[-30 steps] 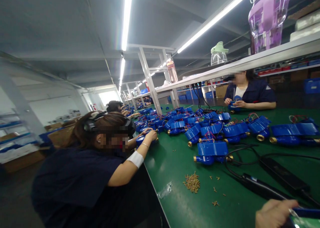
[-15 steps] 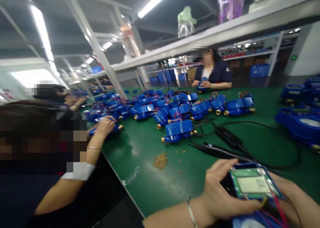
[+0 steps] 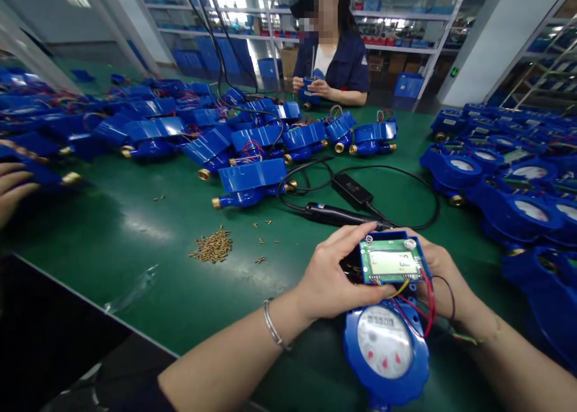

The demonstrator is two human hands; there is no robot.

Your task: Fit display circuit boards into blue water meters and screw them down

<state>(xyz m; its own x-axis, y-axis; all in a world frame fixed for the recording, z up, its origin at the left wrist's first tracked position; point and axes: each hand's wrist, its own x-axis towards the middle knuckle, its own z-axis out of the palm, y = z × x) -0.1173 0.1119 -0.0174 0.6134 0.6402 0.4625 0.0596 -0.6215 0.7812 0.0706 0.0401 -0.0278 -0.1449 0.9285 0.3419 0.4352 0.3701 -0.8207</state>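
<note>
A blue water meter (image 3: 347,349) is held over the green table at the lower right, its round dial facing up. At its far end sits a green circuit board with a lit display (image 3: 391,261), and red, yellow and black wires run from it. My left hand (image 3: 331,273) grips the left side of the board's housing, thumb along the near edge and fingers over the far edge. Around the right side wraps my right hand (image 3: 444,276), its fingers mostly hidden behind the housing. Just beyond lies a black electric screwdriver (image 3: 333,215) with its cable.
A pile of small brass screws (image 3: 211,245) lies left of my hands. Many blue meters (image 3: 252,174) spread across the back and left; more stand in rows (image 3: 532,207) at right. A co-worker (image 3: 336,69) sits opposite; another person's hand (image 3: 13,189) shows at left.
My view has swung down and to the right, so the meter and its dial now show more fully. Both hands still hold the meter. The neighbour at left has mostly left the view.
</note>
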